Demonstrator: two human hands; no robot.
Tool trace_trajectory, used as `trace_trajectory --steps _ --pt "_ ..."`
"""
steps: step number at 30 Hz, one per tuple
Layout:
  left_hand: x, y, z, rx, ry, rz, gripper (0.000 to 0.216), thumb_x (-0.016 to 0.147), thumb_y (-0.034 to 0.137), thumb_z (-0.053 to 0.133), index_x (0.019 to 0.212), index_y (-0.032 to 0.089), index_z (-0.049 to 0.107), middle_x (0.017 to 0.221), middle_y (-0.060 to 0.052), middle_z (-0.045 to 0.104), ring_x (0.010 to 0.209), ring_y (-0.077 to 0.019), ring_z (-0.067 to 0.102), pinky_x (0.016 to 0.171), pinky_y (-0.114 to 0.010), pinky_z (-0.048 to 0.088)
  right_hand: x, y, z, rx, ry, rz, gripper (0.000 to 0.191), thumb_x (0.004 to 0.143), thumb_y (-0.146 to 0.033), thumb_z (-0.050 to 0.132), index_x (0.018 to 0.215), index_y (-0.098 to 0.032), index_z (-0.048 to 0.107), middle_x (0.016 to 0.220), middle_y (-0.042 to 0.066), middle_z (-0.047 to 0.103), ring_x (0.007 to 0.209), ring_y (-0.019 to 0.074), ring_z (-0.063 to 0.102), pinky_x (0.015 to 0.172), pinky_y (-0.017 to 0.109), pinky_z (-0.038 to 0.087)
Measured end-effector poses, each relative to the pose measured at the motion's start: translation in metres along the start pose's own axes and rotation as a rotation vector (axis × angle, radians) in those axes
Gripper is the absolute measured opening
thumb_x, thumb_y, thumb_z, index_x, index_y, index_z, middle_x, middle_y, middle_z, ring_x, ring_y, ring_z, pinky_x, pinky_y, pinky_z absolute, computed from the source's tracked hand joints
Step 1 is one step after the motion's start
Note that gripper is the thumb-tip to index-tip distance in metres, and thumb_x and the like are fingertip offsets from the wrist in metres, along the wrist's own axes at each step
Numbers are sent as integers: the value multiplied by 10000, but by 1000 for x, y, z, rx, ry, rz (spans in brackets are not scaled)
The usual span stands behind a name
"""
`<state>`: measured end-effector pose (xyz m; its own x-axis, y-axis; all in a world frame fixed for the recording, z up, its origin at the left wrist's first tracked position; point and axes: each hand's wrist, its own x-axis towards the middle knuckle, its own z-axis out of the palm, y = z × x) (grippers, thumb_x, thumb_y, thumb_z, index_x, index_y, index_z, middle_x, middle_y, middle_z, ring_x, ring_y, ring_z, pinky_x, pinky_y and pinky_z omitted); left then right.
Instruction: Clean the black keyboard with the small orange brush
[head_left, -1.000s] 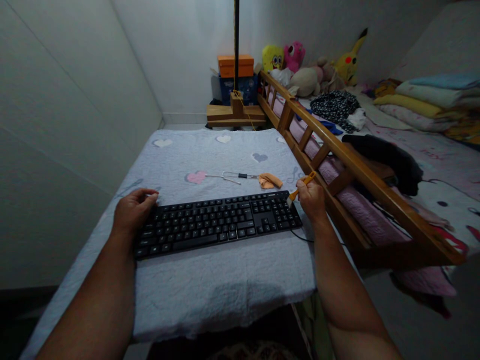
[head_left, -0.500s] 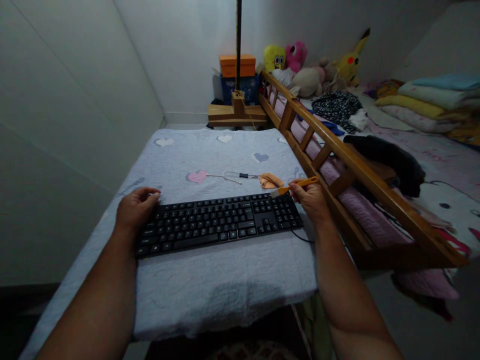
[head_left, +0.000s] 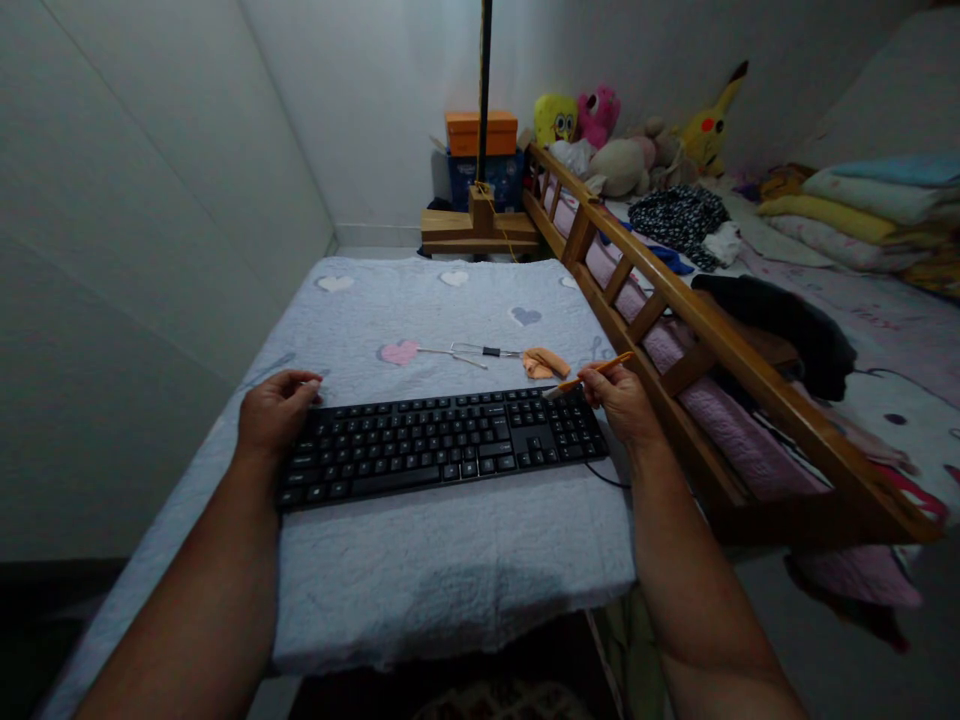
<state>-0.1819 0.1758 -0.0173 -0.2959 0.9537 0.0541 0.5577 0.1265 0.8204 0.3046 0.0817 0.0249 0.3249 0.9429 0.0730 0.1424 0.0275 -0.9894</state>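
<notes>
A black keyboard [head_left: 420, 445] lies across the cloth in front of me, turned slightly so its right end is farther away. My left hand [head_left: 276, 405] is closed around its left end, thumb near the top corner. Between the fingers of my right hand [head_left: 613, 395] is a small brush [head_left: 604, 368] with an orange-yellow handle. Its pale bristles touch or hover just over the keys at the upper right, beside the number pad; which of the two I cannot tell. A black cable [head_left: 606, 476] comes out under the right hand.
Behind the keyboard lie a thin wire-like tool with a black grip [head_left: 491, 352] and a crumpled orange cloth [head_left: 544, 363]. A heart-patterned cloth [head_left: 450, 550] covers the table. A wooden bed rail [head_left: 675, 300] runs close along the right. Boxes [head_left: 481, 133] stand at the back.
The brush has turned a little in my right hand, its handle now seen more edge-on and its bristles slightly lower. My left hand keeps its place at the keyboard. The view has shifted slightly.
</notes>
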Motion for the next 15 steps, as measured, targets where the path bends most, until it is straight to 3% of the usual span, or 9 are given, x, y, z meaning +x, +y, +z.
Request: trace_trajectory --steps 15 --pt "-4 10 0 11 10 -29 283 714 388 669 911 199 742 733 -5 710 748 -196 648 763 -300 488 -2 10 3 -58 -12 -7 383 837 -595 765 866 -230 655 646 -38 579 564 136 479 531 270 374"
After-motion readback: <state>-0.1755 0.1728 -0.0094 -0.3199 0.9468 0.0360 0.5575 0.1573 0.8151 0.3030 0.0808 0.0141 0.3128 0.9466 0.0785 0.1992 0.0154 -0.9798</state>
